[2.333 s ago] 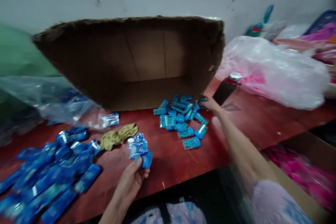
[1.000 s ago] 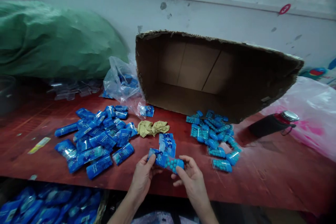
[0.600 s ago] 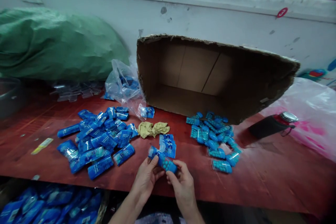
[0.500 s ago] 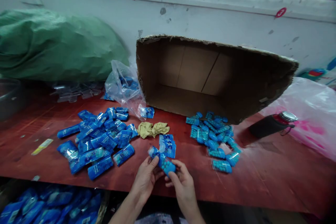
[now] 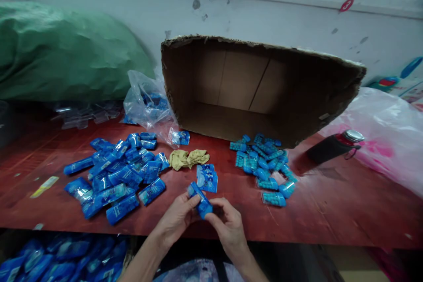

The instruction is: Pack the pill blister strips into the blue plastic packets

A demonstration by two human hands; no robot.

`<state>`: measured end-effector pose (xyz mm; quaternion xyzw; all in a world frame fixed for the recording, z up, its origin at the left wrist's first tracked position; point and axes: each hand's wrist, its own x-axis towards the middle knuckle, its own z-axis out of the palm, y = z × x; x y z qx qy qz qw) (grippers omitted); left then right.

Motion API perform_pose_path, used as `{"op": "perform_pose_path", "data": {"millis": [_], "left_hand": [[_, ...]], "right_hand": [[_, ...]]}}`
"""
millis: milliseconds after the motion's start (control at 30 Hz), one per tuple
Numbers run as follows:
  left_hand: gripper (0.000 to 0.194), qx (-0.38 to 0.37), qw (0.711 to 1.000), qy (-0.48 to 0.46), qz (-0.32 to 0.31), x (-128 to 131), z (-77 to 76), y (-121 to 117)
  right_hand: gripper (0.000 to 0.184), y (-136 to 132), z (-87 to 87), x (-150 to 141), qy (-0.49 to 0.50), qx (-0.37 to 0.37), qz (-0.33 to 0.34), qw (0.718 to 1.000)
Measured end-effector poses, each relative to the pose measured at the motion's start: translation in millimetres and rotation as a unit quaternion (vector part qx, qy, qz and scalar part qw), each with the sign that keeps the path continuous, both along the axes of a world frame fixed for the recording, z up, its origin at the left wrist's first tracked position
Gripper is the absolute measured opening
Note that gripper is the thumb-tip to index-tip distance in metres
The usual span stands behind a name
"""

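Note:
Between both hands, just over the table's front edge, is a small tube pack (image 5: 201, 205) with a printed blue wrapper around it. My left hand (image 5: 178, 216) grips its upper left part, thumb on top. The fingers and thumb of my right hand (image 5: 228, 224) pinch its lower right end. Right behind it lie flat printed blue wrappers (image 5: 207, 178), overlapping. To the right, in front of the carton, is a pile of clear packs of turquoise balls (image 5: 261, 163) with blue ends. On the left sits a heap of blue-wrapped packs (image 5: 122, 172).
A cardboard carton (image 5: 244, 110) lies on its side, opening toward me. Near it are a tan crumpled cloth (image 5: 188, 159), a clear bag of wrappers (image 5: 150, 105) and a dark flask (image 5: 333, 146). A green sack (image 5: 69, 53) stands back left. Below the table are more blue packs (image 5: 62, 255).
My right hand has come from the pile by the carton to my left hand with a pack of balls. The wrapper now covers the balls that showed half a second ago.

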<state>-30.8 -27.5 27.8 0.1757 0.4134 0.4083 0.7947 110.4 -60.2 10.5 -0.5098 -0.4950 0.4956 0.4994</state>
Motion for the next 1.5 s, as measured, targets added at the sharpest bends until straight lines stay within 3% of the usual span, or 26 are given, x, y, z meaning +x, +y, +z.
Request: {"op": "perform_pose_path", "data": {"millis": [67, 133, 200, 267, 400, 600, 767, 967, 1267, 1400, 1500], "left_hand": [[0.020, 0.010, 0.999, -0.032, -0.038, -4, 0.6, 0], [0.022, 0.013, 0.996, -0.062, -0.068, -7, 0.7, -2], [0.024, 0.011, 0.992, -0.084, -0.090, -8, -0.3, -4], [0.028, 0.012, 0.989, -0.105, -0.105, -7, -2.6, -6], [0.030, 0.013, 0.985, -0.132, -0.106, -4, -8.8, -8], [0.026, 0.012, 0.994, -0.091, -0.053, 7, -10.0, -13], [0.022, -0.019, 0.998, -0.051, 0.017, 21, -9.3, -22], [0.023, -0.052, 0.995, 0.016, 0.082, 31, -4.8, -23], [0.019, -0.038, 0.998, -0.040, -0.022, 13, 0.1, -21], [0.017, -0.045, 0.998, -0.038, -0.006, 15, -3.8, -24], [0.019, -0.037, 0.999, -0.034, 0.018, 19, -8.1, -27]], "right_hand": [[0.025, 0, 4.8, 3, -0.038, 0.066, 0.010, 0.997], [0.045, 2, 7.2, 6, -0.030, 0.082, 0.013, 0.996], [0.063, 5, 7.4, 8, 0.013, 0.051, 0.036, 0.998], [0.068, 7, 7.3, 10, 0.082, -0.005, 0.090, 0.993], [0.065, 9, 8.5, 12, 0.155, -0.081, 0.169, 0.970], [0.061, 10, 6.6, 13, 0.150, -0.048, 0.146, 0.977], [0.047, 11, 6.7, 11, 0.092, -0.017, 0.136, 0.986], [0.029, 4, -8.1, 1, 0.070, -0.042, 0.073, 0.994], [0.028, 14, -12.1, 8, 0.152, -0.074, 0.073, 0.983], [0.039, 13, -12.4, 8, 0.170, -0.087, 0.114, 0.975], [0.034, 11, -11.9, 4, 0.139, -0.096, 0.107, 0.980]]}}
